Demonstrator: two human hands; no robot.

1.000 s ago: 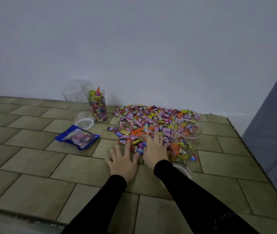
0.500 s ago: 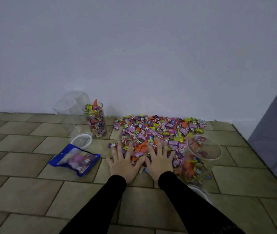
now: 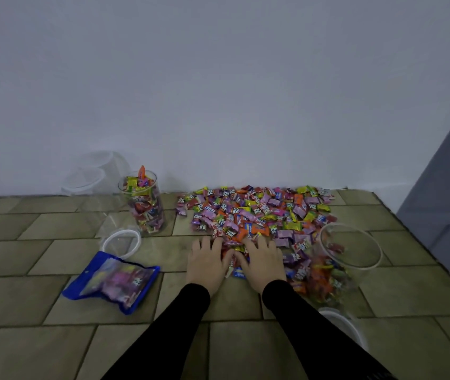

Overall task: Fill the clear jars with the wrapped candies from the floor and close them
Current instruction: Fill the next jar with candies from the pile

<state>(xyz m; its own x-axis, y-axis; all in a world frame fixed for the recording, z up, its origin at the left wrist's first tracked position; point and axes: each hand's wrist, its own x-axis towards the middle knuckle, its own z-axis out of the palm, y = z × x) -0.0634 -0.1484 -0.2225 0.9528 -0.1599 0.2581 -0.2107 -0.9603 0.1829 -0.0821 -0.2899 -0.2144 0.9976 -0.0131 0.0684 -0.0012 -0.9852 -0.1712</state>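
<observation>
A pile of wrapped candies in pink, orange and yellow lies on the tiled floor by the wall. My left hand and my right hand rest palm down side by side on the pile's near edge, fingers curling around a clump of candies between them. To the right stands a wide clear jar, open, with candies in its lower part. A tall clear jar at the left is filled to the brim and has no lid. Its white-rimmed lid lies on the floor in front of it.
A blue candy bag lies left of my hands. Two empty clear containers stand against the wall at the back left. Another lid lies near my right forearm. A grey panel closes the right side.
Both hands slid forward onto the near edge of the candy pile and their fingers drew together over a clump. The camera tilted up and moved closer.
</observation>
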